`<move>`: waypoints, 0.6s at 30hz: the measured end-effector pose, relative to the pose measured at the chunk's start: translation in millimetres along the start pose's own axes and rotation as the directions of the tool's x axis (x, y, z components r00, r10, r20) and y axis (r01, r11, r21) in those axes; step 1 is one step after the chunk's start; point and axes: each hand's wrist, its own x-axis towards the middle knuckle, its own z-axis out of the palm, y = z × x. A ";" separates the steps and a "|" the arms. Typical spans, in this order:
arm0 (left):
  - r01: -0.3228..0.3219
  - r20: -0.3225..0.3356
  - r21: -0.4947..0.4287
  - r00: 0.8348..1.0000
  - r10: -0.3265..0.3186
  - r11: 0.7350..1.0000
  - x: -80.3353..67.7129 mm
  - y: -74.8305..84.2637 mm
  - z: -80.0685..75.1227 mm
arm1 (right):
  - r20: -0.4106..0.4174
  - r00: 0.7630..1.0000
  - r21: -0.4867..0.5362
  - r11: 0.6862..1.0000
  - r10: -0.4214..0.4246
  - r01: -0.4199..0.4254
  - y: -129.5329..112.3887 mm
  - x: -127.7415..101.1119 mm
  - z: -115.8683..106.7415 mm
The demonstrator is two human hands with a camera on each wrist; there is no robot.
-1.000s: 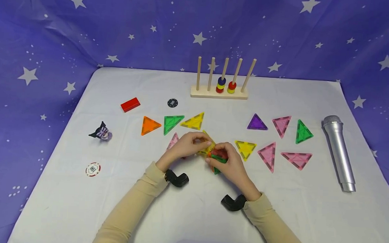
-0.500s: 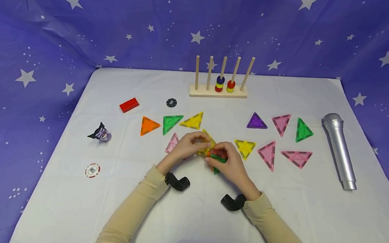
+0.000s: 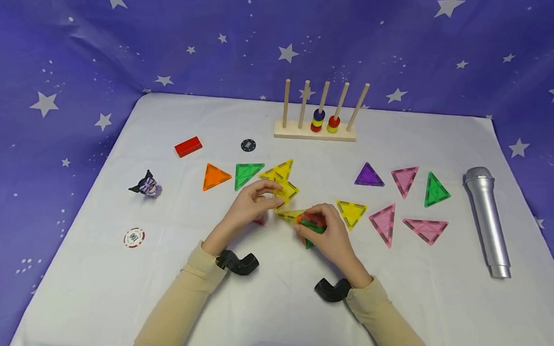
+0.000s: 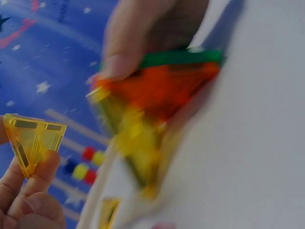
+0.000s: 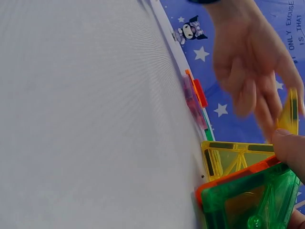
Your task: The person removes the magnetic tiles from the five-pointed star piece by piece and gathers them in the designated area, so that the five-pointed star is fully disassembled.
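My left hand (image 3: pixel 244 208) pinches a yellow triangular magnetic tile (image 4: pixel 40 140) between thumb and fingers, raised to the left of a small joined group of tiles. That group is in the grip of my right hand (image 3: pixel 331 236). It has a green tile (image 5: pixel 250 200) lying against an orange tile (image 4: pixel 167 90), and a yellow tile (image 3: pixel 290 214) sticking out toward the left hand. In the right wrist view the left hand's tile appears just above the group. A pink tile (image 3: pixel 259 220) is mostly hidden behind the left hand.
Orange, green and yellow triangles lie left of centre; purple (image 3: pixel 369 176), pink and other triangles lie right. A peg stand (image 3: pixel 314 134) with rings stands at the back. Around them are a toy microphone (image 3: pixel 488 223), red block (image 3: pixel 188 147), small figure (image 3: pixel 148 185) and two chips.
The left hand has moved left and away from the right hand's tile group, carrying the yellow tile. The right hand stays nearly where it was, still gripping the group.
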 end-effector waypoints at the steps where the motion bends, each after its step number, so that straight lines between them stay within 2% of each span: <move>1: -0.006 -0.029 -0.014 1.000 0.005 1.000 -5.3 2.2 -5.5 | -0.003 1.000 0.001 1.000 -0.001 0.001 -0.2 0.0 0.1; 3: -0.016 -0.082 -0.022 0.997 0.015 1.000 -16.9 3.4 -18.2 | -0.006 1.000 0.002 1.000 -0.003 0.003 -0.5 0.1 0.3; 5: -0.018 -0.129 0.009 0.991 0.019 1.000 -29.9 2.6 -31.7 | -0.009 1.000 0.000 1.000 -0.005 0.005 -0.5 -0.8 0.6; 11: 0.070 -0.236 0.081 0.971 -0.049 0.994 -60.9 -9.0 -65.8 | -0.007 1.000 -0.005 1.000 -0.009 0.009 0.1 -2.0 -0.1; 15: 0.144 -0.260 0.113 0.959 -0.111 0.983 -68.9 -16.3 -76.9 | -0.002 1.000 0.006 1.000 -0.007 0.007 0.8 -1.7 -0.8; 18: 0.182 -0.249 0.185 0.959 -0.133 0.966 -71.2 -19.2 -80.8 | 0.004 1.000 0.008 1.000 -0.004 0.004 1.3 -1.1 -0.8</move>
